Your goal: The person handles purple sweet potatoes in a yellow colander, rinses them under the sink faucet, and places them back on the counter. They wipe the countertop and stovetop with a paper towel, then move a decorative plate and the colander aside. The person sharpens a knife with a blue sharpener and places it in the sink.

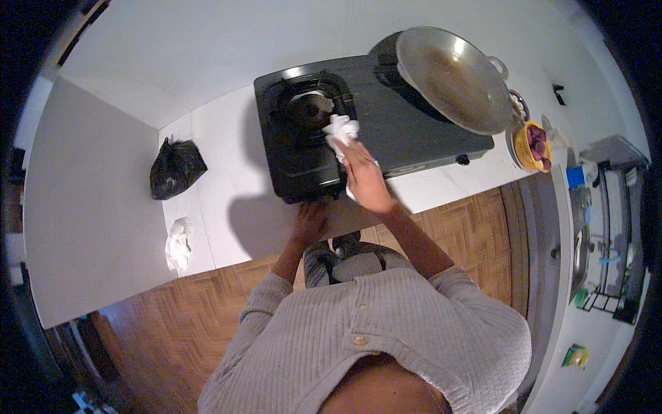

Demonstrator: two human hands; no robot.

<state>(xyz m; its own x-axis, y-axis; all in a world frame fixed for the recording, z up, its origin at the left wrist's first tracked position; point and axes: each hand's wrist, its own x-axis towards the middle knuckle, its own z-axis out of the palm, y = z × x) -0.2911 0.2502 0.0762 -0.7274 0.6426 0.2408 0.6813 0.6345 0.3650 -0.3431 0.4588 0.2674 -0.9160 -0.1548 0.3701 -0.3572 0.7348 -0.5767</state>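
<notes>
A black gas stove (393,119) stands on the white counter, its left burner (310,107) uncovered. My right hand (366,178) presses a crumpled white cloth or tissue (342,128) to the stove top, at the right edge of that burner. At the stove's front left edge is my left hand (311,220), in shadow and touching or close to the edge; its fingers are hard to make out. A large metal wok (452,77) sits tilted over the right burner.
Left of the stove lie a tied black plastic bag (177,168) and a crumpled white plastic bag (179,244). At the right end, a yellow container (526,147) holds purple-red bulbs, perhaps shallots. A dish rack (602,300) stands farther right.
</notes>
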